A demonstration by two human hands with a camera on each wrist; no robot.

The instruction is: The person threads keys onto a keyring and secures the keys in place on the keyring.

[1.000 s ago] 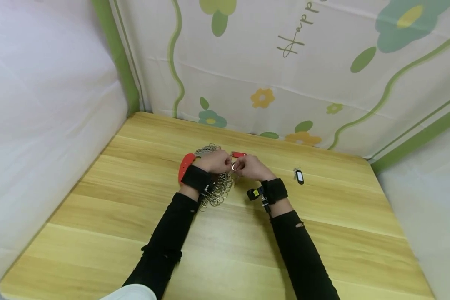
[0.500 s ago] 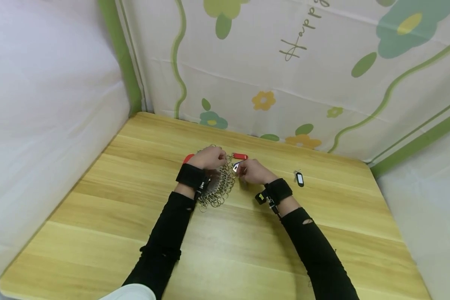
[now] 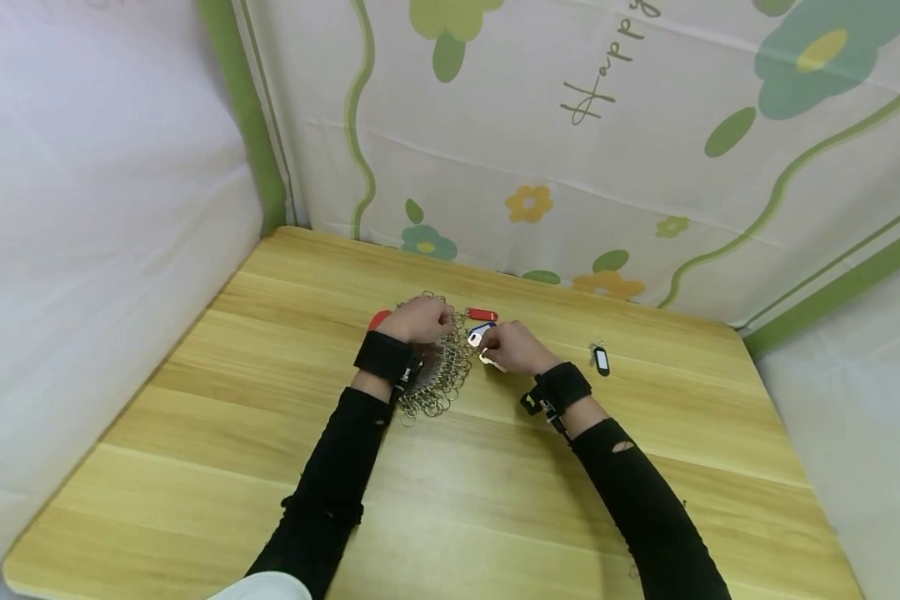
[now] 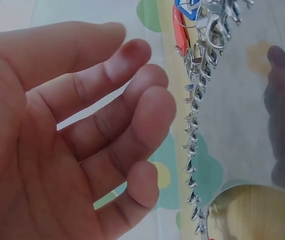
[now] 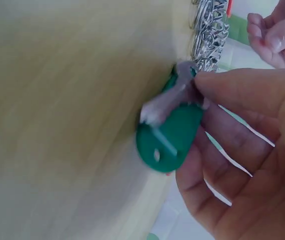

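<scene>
My right hand [image 3: 520, 346] pinches a green key tag [image 5: 170, 145] between thumb and fingertips. A metal key [image 5: 165, 102] lies across the tag's face, blurred in the right wrist view. Over the fringe of metal rings [image 3: 442, 383] hovers my left hand [image 3: 425, 318], fingers loosely bent and holding nothing. These rings line the edge of a see-through, shiny disc [image 4: 242, 100] that mirrors a hand. Just left of the right fingertips, a blue tag with a silvery key [image 3: 480, 335] sits by the rings. Behind it is a red key tag [image 3: 482, 314].
A black key tag with a white label [image 3: 602, 360] lies to the right on the wooden table [image 3: 450, 500]. A red piece [image 3: 378, 319] shows left of the left hand. White fabric walls [image 3: 450, 150] stand behind and at the sides.
Both hands were together at the rings. The left has drawn back leftward and let its fingers loosen; the right has moved right and slightly nearer, holding the green key tag.
</scene>
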